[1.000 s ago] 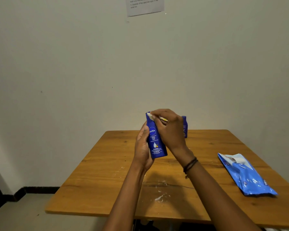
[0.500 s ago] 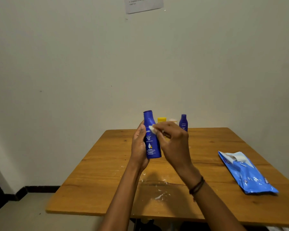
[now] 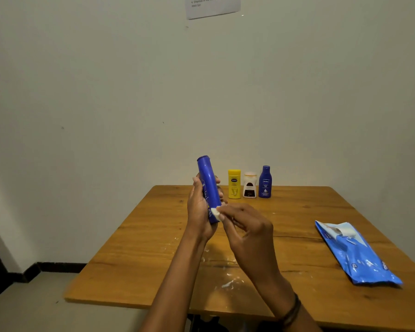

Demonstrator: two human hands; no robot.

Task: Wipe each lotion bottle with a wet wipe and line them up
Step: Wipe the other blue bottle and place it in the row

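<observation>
Up above the wooden table (image 3: 139, 255), the tall blue lotion bottle (image 3: 209, 188) is held almost upright, cap end tipped a touch to the left, its glossy side catching the light and white lettering running down toward its base. The left hand (image 3: 200, 212) is wrapped around its lower half, thumb on the near side and fingertips showing round the far side, clamped firmly on it. Just to the right, the right hand (image 3: 246, 232) pinches a small bunched white wet wipe (image 3: 216, 213) between thumb and forefinger, pressing it against the bottle's lower end; the other fingers are loosely curled, and a dark band sits on that wrist. Beyond the hands, near the wall, three more bottles stand upright side by side: a yellow bottle (image 3: 234, 184), a small white-and-brown bottle (image 3: 250, 185), and a small blue bottle (image 3: 265, 181). Well off to the right of the right hand, a blue wipe packet (image 3: 359, 256) lies flat, a white wipe poking from its opening. Below the wrists, white smears mark the tabletop.
</observation>
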